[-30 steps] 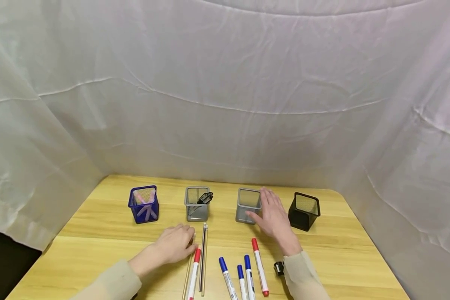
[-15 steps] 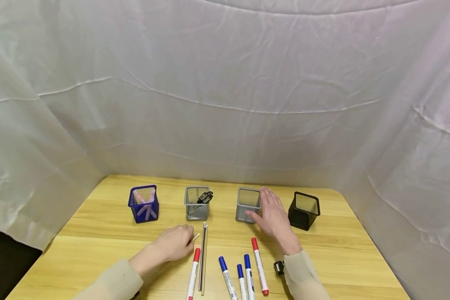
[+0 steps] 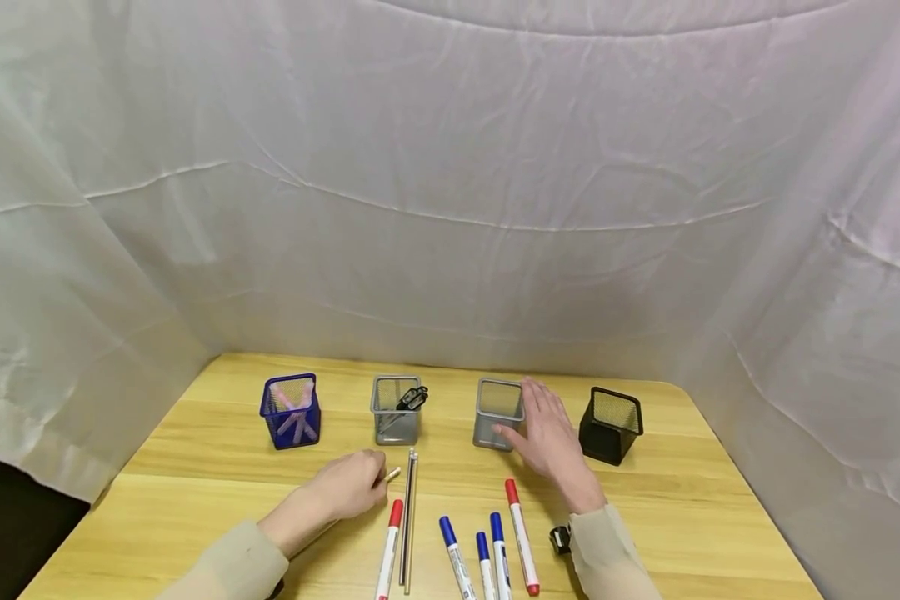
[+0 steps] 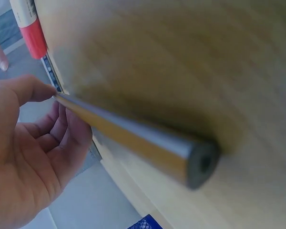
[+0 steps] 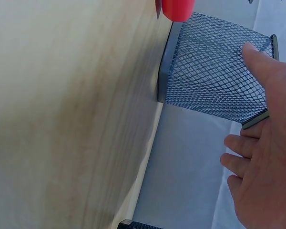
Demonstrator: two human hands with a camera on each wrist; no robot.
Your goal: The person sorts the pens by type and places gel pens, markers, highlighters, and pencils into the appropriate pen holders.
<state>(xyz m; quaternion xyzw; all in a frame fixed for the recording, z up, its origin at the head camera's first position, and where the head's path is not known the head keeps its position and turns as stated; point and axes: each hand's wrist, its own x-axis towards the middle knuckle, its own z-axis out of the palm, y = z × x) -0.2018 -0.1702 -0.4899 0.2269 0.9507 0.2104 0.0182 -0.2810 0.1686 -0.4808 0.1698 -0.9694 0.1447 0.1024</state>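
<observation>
Between thumb and fingers, my left hand (image 3: 348, 483) pinches a pencil (image 4: 133, 136) with gold and silvery stripes. Its blunt dark end faces the left wrist camera, and a pale tip pokes past the knuckles in the head view. Beside that hand lie a red-capped marker (image 3: 390, 546) and two long, thin pencils (image 3: 407, 525). My right hand (image 3: 551, 437) rests against a grey mesh pen holder (image 3: 489, 429), fingers extended along its right side and thumb across its front. In the right wrist view the thumb lies against the mesh (image 5: 209, 71).
A blue mesh holder (image 3: 292, 429) contains pinkish sticks; another grey one (image 3: 396, 429) has a black-handled item in it. A black holder (image 3: 603, 437) stands right of my right hand. Several blue-capped markers (image 3: 456, 558), another red marker (image 3: 522, 537) and a small black sharpener-like object (image 3: 560, 540) lie in front.
My left hand has taken hold of the leftmost pencil from the table and angled it beneath the hand. The right hand stays at the grey holder.
</observation>
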